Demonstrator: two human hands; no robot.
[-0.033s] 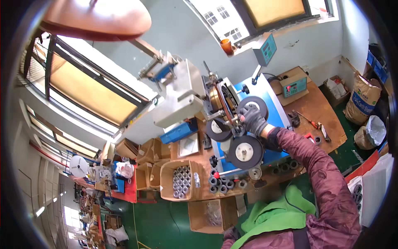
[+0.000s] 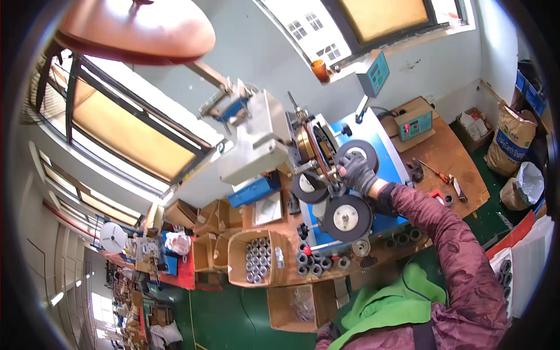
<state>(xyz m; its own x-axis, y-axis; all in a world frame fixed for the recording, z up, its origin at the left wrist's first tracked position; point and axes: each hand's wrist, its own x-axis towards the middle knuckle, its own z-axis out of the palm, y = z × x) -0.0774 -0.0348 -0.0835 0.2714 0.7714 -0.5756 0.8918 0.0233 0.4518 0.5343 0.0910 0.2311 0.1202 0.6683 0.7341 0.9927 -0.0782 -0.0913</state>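
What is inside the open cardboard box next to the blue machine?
The cardboard box holds rows of small grey metal rings standing on end, packed close together. Only the top layer shows; anything beneath it, and the box's bottom, is covered.

Illumination is daylight, entering through the windows (image 2: 134, 125) at left of frame and the upper window (image 2: 385, 14) at top right. The lamp shade (image 2: 137, 26) at upper left shows blown-out glare. Fisheye distortion bends straight edges strongly toward the rim; a black vignette rings the frame. Centre detail is fairly sharp; the lower-left background is small and soft.
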